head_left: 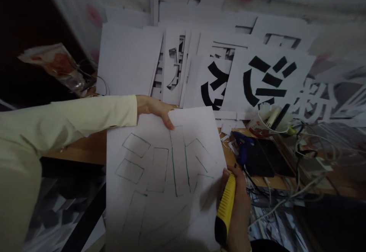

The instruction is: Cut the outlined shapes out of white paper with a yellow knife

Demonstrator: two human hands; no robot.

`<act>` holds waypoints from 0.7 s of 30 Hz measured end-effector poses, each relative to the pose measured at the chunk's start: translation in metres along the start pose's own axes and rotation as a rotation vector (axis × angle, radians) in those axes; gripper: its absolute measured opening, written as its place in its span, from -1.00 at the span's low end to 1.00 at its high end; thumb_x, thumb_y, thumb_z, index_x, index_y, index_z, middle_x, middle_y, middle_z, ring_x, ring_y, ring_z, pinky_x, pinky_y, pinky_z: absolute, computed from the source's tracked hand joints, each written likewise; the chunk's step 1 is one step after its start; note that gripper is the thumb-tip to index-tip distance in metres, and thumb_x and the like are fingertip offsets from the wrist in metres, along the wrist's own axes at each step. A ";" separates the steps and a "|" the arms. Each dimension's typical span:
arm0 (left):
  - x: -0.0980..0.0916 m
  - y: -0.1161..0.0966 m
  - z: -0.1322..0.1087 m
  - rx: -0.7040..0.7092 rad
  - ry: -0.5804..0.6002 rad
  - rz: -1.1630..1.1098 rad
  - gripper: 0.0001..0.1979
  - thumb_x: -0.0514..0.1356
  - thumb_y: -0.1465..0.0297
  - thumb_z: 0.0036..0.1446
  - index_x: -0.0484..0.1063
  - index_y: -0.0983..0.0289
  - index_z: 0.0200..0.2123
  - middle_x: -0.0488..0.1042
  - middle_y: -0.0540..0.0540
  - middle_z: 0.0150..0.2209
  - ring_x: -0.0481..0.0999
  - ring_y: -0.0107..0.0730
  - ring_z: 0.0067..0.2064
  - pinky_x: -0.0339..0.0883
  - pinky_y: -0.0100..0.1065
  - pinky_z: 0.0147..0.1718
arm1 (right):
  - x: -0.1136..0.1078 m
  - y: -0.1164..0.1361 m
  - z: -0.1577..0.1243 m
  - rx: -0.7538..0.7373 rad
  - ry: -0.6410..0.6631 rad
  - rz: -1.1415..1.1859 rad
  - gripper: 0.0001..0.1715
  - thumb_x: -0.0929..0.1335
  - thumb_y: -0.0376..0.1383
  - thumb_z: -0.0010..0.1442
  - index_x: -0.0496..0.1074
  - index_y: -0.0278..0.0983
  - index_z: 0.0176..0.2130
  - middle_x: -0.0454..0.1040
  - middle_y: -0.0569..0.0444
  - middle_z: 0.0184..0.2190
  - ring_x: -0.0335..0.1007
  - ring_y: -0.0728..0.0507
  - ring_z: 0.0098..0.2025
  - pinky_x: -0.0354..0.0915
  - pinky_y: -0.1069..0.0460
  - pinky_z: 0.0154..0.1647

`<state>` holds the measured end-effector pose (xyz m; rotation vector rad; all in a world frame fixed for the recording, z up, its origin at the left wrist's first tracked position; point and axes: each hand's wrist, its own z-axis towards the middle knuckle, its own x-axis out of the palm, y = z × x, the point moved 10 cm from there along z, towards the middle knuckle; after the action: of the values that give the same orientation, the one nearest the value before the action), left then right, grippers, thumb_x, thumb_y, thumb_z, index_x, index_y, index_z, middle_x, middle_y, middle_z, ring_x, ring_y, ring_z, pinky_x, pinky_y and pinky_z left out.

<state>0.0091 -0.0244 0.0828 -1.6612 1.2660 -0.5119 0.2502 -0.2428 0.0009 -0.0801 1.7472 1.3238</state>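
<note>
A white sheet (160,221) with shapes outlined in green lies tilted in front of me. My left hand (157,109) grips its top edge, the thumb on the drawn face and the fingers hidden behind. At the sheet's right edge, my right hand (238,202) is wrapped around a yellow and black utility knife (225,210). That hand's thumb also touches the sheet's edge. Whether the knife's blade is out, I cannot tell.
White boards with cut-out shapes (268,76) lean against the wall, beside a plain board (126,61). A paper cup (260,124) holding tools, a blue glue gun (243,145), dark phone-like slabs (276,156) and tangled cables sit at right. Paper scraps lie below left.
</note>
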 end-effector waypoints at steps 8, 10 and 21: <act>0.011 0.005 -0.009 -0.146 0.031 -0.056 -0.30 0.54 0.26 -0.28 0.57 0.21 0.03 0.66 0.19 -0.05 0.62 0.12 0.03 0.54 -0.01 -0.02 | 0.001 -0.001 -0.001 -0.011 -0.012 0.029 -0.07 0.18 0.41 0.21 0.48 -0.25 0.06 0.59 -0.18 -0.04 0.53 -0.32 -0.17 0.30 -0.06 -0.26; 0.015 0.002 -0.008 -0.119 0.055 -0.073 -0.31 0.53 0.27 -0.28 0.57 0.21 0.03 0.67 0.18 -0.09 0.64 0.10 -0.01 0.55 -0.01 -0.04 | 0.003 -0.002 0.000 -0.038 -0.019 0.033 -0.11 0.19 0.38 0.24 0.48 -0.26 0.05 0.58 -0.20 0.00 0.53 -0.33 -0.13 0.31 -0.07 -0.23; -0.001 0.063 -0.012 -0.362 0.040 -0.092 -0.46 0.56 0.22 -0.38 0.66 0.22 -0.22 0.69 0.18 -0.21 0.67 0.06 -0.09 0.56 -0.03 -0.06 | 0.012 -0.018 0.011 0.008 0.067 0.046 -0.05 0.20 0.41 0.20 0.48 -0.26 0.10 0.60 -0.07 -0.23 0.50 -0.27 -0.30 0.29 -0.06 -0.28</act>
<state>-0.0327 -0.0291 0.0345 -2.0256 1.3765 -0.3878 0.2594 -0.2368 -0.0209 -0.0809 1.8200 1.3612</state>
